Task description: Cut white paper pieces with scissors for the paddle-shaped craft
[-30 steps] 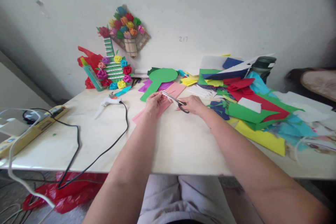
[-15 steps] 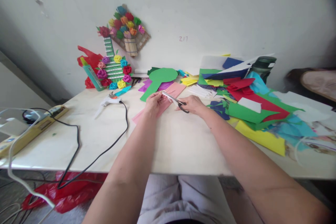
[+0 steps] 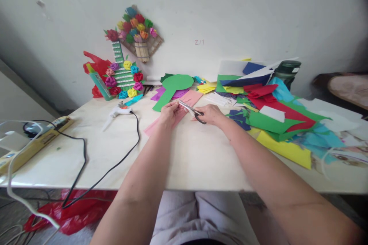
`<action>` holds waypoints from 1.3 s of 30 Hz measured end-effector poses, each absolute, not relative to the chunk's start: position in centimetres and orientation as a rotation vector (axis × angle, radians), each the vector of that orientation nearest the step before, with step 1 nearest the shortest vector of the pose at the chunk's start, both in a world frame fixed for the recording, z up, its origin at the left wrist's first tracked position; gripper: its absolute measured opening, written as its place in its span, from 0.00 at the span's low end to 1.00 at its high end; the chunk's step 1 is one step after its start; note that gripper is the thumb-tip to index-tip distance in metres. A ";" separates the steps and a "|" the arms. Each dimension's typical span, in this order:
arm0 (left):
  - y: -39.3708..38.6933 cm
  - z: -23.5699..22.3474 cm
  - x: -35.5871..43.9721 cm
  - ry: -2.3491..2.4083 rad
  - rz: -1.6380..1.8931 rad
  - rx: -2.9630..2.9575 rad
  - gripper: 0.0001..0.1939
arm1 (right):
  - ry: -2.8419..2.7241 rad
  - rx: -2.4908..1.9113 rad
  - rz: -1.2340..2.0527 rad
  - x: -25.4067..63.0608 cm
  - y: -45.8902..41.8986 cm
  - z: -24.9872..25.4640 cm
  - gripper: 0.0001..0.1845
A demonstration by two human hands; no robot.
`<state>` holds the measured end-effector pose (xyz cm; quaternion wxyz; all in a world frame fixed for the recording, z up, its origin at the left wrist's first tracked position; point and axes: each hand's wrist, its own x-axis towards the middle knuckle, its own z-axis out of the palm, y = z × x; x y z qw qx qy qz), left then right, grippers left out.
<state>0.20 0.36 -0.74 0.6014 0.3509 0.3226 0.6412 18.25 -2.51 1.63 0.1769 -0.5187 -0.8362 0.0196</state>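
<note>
Two hands were positioned above the table [image 3: 201,160]. The right hand [image 3: 209,115] was clamped on the scissors [image 3: 191,109] at the handle end, blades directed toward the left hand [image 3: 170,113]. Left fingers were bent at the blade tips; what they gripped could not be told. The scissors were located over pink paper [image 3: 195,98], near the green cutout [image 3: 178,82].

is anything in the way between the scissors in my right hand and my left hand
Nothing visible is in the way. The right hand grips the scissors, which point straight at the left hand; whether they touch is too small to tell. The pink paper lies underneath, not between.
</note>
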 end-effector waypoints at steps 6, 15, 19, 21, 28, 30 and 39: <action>-0.6 0.0 0.9 0.775 1.452 0.792 0.09 | -2.379 -1.462 -0.022 18.4 -2.3 1.4 0.22; -0.5 -0.1 0.8 0.742 1.434 0.788 0.09 | -2.365 -1.488 0.009 18.4 -2.4 1.6 0.22; -0.6 0.0 0.8 0.733 1.438 0.784 0.09 | -2.345 -1.498 0.031 18.3 -2.4 1.6 0.22; -0.6 0.1 0.8 0.744 1.445 0.782 0.09 | -2.338 -1.486 0.039 18.3 -2.4 1.6 0.22; -0.5 0.0 0.8 0.778 1.461 0.795 0.09 | -2.334 -1.485 0.051 18.3 -2.3 1.5 0.22; -0.5 0.0 0.8 0.767 1.452 0.798 0.09 | -2.329 -1.484 0.054 18.3 -2.3 1.5 0.22; 0.0 -0.5 0.4 0.748 1.462 0.813 0.06 | -2.351 -1.456 -0.044 18.2 -1.8 1.0 0.24</action>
